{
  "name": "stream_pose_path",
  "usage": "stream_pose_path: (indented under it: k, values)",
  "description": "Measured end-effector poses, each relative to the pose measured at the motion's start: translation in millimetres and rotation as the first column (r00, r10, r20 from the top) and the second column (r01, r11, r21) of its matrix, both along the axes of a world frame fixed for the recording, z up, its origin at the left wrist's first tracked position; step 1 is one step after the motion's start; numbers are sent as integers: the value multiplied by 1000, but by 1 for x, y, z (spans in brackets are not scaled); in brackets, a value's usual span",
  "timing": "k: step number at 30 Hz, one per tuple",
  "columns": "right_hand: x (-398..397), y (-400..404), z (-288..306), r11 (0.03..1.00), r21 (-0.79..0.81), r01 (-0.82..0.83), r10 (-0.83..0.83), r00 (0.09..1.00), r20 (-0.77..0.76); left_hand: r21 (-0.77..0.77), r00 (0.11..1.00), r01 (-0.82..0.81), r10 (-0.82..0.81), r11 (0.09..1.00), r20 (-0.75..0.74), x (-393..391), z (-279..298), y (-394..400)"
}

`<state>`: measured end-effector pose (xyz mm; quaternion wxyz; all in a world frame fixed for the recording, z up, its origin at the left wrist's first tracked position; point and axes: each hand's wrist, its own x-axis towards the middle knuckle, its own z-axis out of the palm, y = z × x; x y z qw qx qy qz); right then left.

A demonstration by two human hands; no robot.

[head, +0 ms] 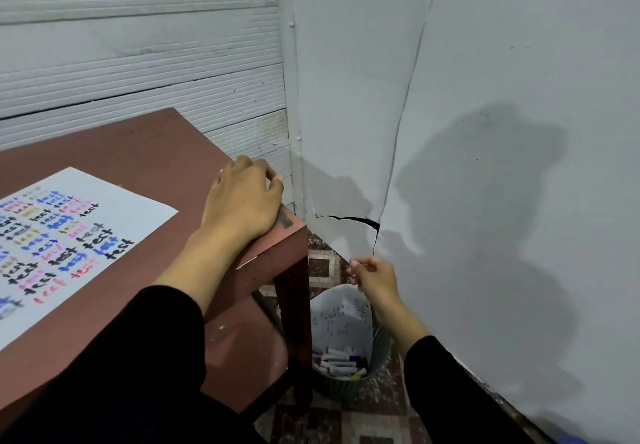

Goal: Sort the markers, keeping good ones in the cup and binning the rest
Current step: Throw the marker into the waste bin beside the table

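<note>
Patterned brown-and-cream floor tiles [322, 268] run beneath a grey wall sheet [502, 97] cracked near its foot, and closest to the viewer, at about five o'clock, a ribbed grey round waste bin [375, 350] stands on them just beside the leg of a reddish-brown wooden table [138, 145]. Inside the bin lie many discarded markers [341, 362] under a crumpled white sheet of scribbled paper [341, 312]. Directly above the bin, near four o'clock, the right hand [372, 279] hovers with its fingers loosely curled; whether they pinch anything small I cannot tell, and no marker shows in it. Farther off, toward the centre, the left hand [244, 201] rests on the table's corner, fingers curled over the far edge and holding nothing. At nine o'clock a white test sheet covered in coloured "test" scrawls [69, 235] lies flat on the tabletop. The cup is out of view. This looks like the binning step, a failed marker seemingly just dropped or about to be. The next move probably calls for lifting the right hand clear of the bin and returning to the table for another marker to try on the sheet.
</note>
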<state>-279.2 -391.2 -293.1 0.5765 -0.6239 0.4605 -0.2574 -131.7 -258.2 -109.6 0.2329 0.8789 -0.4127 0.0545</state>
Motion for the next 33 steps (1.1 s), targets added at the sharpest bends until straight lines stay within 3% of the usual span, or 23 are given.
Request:
stream_pose_path:
  k: [5, 9, 13, 17, 21, 24, 29, 33]
  values:
    - [33, 16, 106, 987, -153, -47, 78, 975, 207, -374, 956, -39, -75, 927, -285, 13, 22, 6]
    - [72, 39, 186, 917, -385, -103, 211, 945, 249, -356, 965, -99, 2, 929, -262, 40, 63, 39]
    - [126, 84, 222, 779, -550, -301, 418, 903, 97, -244, 969, -217, 179, 945, -169, 75, 78, 109]
    - [171, 140, 227, 529, -673, -517, 588, 795, -148, -148, 938, -346, 335, 927, -94, 108, 58, 188]
    - [208, 192, 225, 338, -682, -649, 671, 674, -309, -72, 865, -484, 489, 872, 112, 123, 35, 256]
    - [236, 227, 231, 280, -671, -686, 682, 635, -365, -83, 805, -550, 554, 831, 211, 136, 20, 290]
    - [272, 264, 244, 326, -597, -733, 655, 631, -417, -34, 812, -568, 567, 822, 140, 141, 6, 297]
    - [287, 282, 240, 308, -502, -808, 603, 574, -553, -41, 807, -574, 573, 818, 146, 142, 5, 299]
